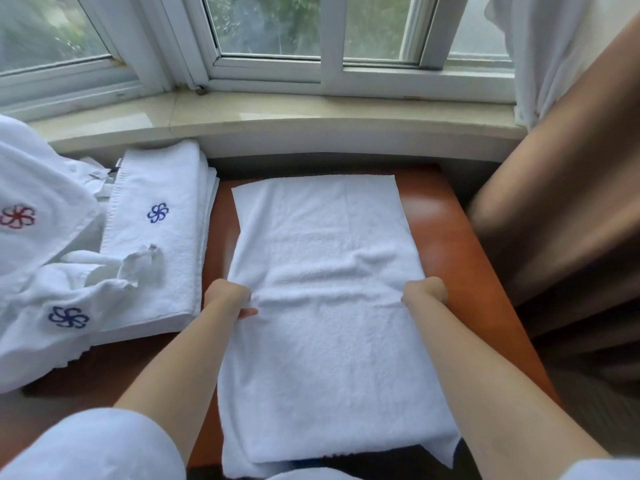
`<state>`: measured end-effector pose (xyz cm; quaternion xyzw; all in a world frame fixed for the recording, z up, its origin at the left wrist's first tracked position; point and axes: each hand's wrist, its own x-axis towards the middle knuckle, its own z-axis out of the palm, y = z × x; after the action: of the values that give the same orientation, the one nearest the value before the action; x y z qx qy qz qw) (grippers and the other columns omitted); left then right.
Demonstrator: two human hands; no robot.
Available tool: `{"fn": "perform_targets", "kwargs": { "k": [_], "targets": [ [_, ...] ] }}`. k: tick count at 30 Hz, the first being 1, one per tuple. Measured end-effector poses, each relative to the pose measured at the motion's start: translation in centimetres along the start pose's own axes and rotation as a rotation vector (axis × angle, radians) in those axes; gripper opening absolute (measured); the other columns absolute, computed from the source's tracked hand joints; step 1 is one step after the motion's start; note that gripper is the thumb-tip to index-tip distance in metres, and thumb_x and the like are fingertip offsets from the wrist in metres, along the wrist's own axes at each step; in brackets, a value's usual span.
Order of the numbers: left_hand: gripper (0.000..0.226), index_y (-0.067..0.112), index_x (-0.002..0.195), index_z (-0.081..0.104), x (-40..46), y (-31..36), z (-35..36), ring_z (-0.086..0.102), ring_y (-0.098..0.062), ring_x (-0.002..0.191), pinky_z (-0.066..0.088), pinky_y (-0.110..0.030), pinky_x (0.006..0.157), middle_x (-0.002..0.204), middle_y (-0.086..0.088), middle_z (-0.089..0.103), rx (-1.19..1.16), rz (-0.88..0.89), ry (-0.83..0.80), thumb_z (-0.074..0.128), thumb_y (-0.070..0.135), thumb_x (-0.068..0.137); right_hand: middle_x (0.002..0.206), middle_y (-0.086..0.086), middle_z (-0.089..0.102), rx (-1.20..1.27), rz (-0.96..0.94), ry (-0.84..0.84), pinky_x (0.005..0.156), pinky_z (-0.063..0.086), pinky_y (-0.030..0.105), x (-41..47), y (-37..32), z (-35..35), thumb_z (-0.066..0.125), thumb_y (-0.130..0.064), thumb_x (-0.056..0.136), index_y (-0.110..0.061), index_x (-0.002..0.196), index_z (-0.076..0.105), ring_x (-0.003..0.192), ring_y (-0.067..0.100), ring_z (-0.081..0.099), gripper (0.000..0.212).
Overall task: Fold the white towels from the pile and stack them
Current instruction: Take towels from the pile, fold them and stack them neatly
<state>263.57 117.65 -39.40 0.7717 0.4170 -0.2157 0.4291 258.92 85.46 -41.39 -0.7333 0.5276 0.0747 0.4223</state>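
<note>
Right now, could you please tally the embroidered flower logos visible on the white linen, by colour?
Blue flower logos: 2, one on the folded stack and one on the loose pile
Red flower logos: 1, on the pile's far left
Total: 3

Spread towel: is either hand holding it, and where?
Both. The left hand grips the spread towel at its left edge, the right hand at its right edge, about midway along.

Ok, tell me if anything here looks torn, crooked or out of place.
One oddity: the towel both hands grip has a ragged near-right corner, layers misaligned there. A frayed-looking scrap from the pile lies across the folded stack.
</note>
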Motion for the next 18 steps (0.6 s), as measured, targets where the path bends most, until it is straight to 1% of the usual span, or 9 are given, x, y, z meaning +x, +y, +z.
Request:
{"fn": "perform_targets", "kwargs": {
  "k": [2, 3, 4, 6, 9, 11, 13, 15, 18],
  "targets": [
    [0.025, 0.003, 0.106, 0.046, -1.0, 0.2, -0.6, 0.061, -0.028, 0.036, 0.040, -0.022, 0.028, 0.116, -0.021, 0.058, -0.054, 0.058, 0.034, 0.061, 0.004, 0.086, 0.075, 0.010, 0.064, 0.191, -0.021, -0.008, 0.068, 0.060, 0.039, -1.1, -0.8, -0.6, 0.048, -0.004, 0.082, 0.000, 0.103, 0.058, 0.068, 0.030, 0.071, 0.024],
    [0.026, 0.002, 0.107, 0.048, -1.6, 0.2, -0.9, 0.062, -0.029, 0.039, 0.042, -0.023, 0.029, 0.115, -0.021, 0.059, -0.078, 0.089, 0.047, 0.060, 0.006, 0.085, 0.068, 0.004, 0.059, 0.278, -0.041, -0.022, 0.056, 0.058, 0.033, -1.7, -1.3, -1.1, 0.045, -0.004, 0.082, -0.002, 0.100, 0.056, 0.055, 0.024, 0.069, 0.022],
    [0.028, -0.002, 0.109, 0.051, -2.5, 0.3, -1.2, 0.062, -0.028, 0.042, 0.044, -0.024, 0.031, 0.109, -0.023, 0.062, -0.096, 0.118, 0.060, 0.059, 0.008, 0.084, 0.069, 0.000, 0.056, 0.340, -0.063, -0.033, 0.046, 0.054, 0.026, -2.4, -1.6, -1.7, 0.044, -0.004, 0.081, -0.004, 0.099, 0.055, 0.046, 0.019, 0.066, 0.021],
    [0.030, -0.006, 0.105, 0.057, -4.7, 0.4, -2.0, 0.061, -0.025, 0.041, 0.049, -0.028, 0.037, 0.086, -0.023, 0.066, -0.132, 0.184, 0.106, 0.056, 0.009, 0.079, 0.078, -0.001, 0.056, 0.401, -0.114, -0.032, 0.040, 0.047, 0.021, -3.4, -1.8, -2.9, 0.043, -0.005, 0.081, -0.008, 0.100, 0.052, 0.040, 0.014, 0.063, 0.021],
    [0.026, -0.002, 0.098, 0.060, -7.6, 0.1, -3.6, 0.058, -0.023, 0.045, 0.052, -0.029, 0.047, 0.068, -0.015, 0.062, -0.157, 0.267, 0.220, 0.053, 0.007, 0.075, 0.081, -0.003, 0.052, 0.450, -0.215, 0.025, 0.052, 0.053, 0.028, -5.4, -2.3, -5.1, 0.042, -0.005, 0.082, -0.016, 0.106, 0.046, 0.047, 0.017, 0.063, 0.026],
    [0.026, -0.001, 0.098, 0.062, -9.3, -0.3, -4.9, 0.064, -0.027, 0.058, 0.054, -0.031, 0.050, 0.081, -0.018, 0.068, -0.140, 0.305, 0.274, 0.054, 0.005, 0.073, 0.090, -0.001, 0.055, 0.476, -0.293, 0.062, 0.070, 0.059, 0.038, -6.7, -2.5, -6.7, 0.043, -0.006, 0.085, -0.018, 0.115, 0.045, 0.061, 0.025, 0.068, 0.032],
    [0.035, 0.000, 0.106, 0.063, -10.8, -0.9, -6.3, 0.069, -0.034, 0.080, 0.059, -0.042, 0.071, 0.095, -0.021, 0.070, -0.163, 0.338, 0.321, 0.054, 0.002, 0.072, 0.112, 0.007, 0.059, 0.479, -0.348, 0.096, 0.082, 0.057, 0.044, -7.9, -2.6, -8.5, 0.043, -0.008, 0.089, -0.019, 0.125, 0.044, 0.084, 0.033, 0.069, 0.038],
    [0.053, 0.008, 0.127, 0.056, -12.1, -1.8, -7.7, 0.068, -0.036, 0.093, 0.057, -0.045, 0.084, 0.105, -0.018, 0.068, -0.189, 0.388, 0.369, 0.055, 0.003, 0.075, 0.121, 0.009, 0.059, 0.473, -0.379, 0.149, 0.087, 0.054, 0.046, -8.9, -2.5, -10.2, 0.040, -0.011, 0.090, -0.020, 0.126, 0.045, 0.098, 0.035, 0.065, 0.037],
    [0.044, 0.008, 0.126, 0.053, -14.5, -3.0, -9.6, 0.063, -0.036, 0.105, 0.052, -0.040, 0.090, 0.117, -0.017, 0.064, -0.215, 0.408, 0.461, 0.061, 0.014, 0.082, 0.119, 0.013, 0.062, 0.510, -0.419, 0.186, 0.089, 0.053, 0.045, -10.4, -2.3, -12.4, 0.041, -0.013, 0.090, -0.019, 0.120, 0.047, 0.100, 0.035, 0.065, 0.031]
  ]
}}
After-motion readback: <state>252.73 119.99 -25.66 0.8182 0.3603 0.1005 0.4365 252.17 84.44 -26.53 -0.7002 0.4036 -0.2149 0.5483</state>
